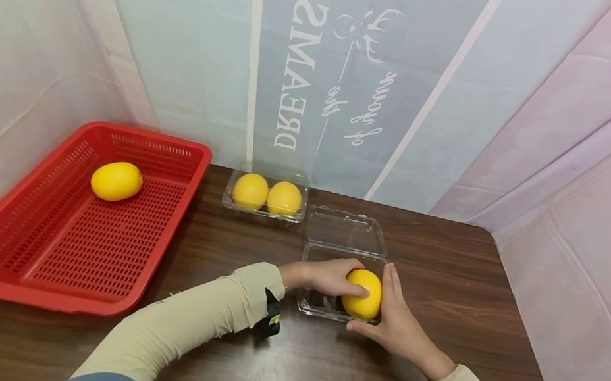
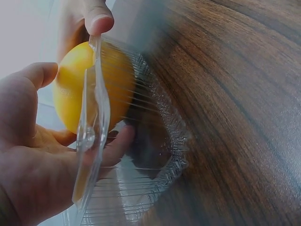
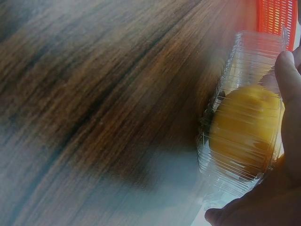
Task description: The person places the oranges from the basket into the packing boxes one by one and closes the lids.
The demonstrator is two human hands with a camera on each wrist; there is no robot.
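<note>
My left hand (image 1: 330, 277) holds a yellow, lemon-like fruit (image 1: 364, 296), its thumb on one side and fingers reaching into a clear plastic container (image 1: 316, 312). The fruit sits in the right part of this container, whose hinged lid (image 1: 347, 232) lies folded back. Around the container's right near corner is my right hand (image 1: 401, 325), fingers stretched along the right side and thumb at the near rim. In the left wrist view, the fruit (image 2: 70, 89) shows above and through the clear wall (image 2: 155, 117). The right wrist view shows the fruit (image 3: 244, 127) behind the ribbed plastic.
A second clear container (image 1: 262, 212) at the back holds two yellow fruits (image 1: 250, 191). On the left stands a red slotted basket (image 1: 146, 288) with one yellow fruit (image 1: 117, 181) in it. Cloth panels (image 1: 198, 34) border the dark wooden table (image 1: 448, 273).
</note>
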